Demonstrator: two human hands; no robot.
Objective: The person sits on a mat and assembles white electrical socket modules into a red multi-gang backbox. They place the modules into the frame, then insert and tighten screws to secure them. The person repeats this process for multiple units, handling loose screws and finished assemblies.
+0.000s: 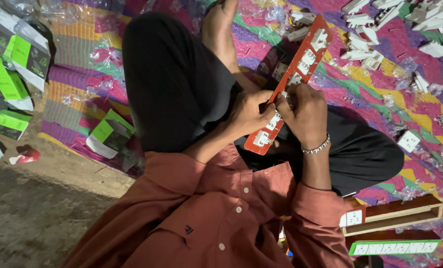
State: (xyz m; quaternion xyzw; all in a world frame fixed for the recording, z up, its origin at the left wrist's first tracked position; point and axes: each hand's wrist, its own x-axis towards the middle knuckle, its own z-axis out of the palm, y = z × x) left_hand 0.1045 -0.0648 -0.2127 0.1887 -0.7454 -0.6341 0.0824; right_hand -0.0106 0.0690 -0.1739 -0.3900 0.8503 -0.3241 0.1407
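red socket strip [301, 64], seemingly gripped between both hands [281, 115]

Striped woven mat [420, 116] under scattered white sockets [365, 30].

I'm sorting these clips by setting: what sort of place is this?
Probably an informal floor workshop for assembling electrical sockets: a person sits on a woven mat, both hands on a red socket strip, with loose white socket parts and green cartons around.

Bright, harsh light centre-frame; dim lower-left corner, edges slightly blurred.
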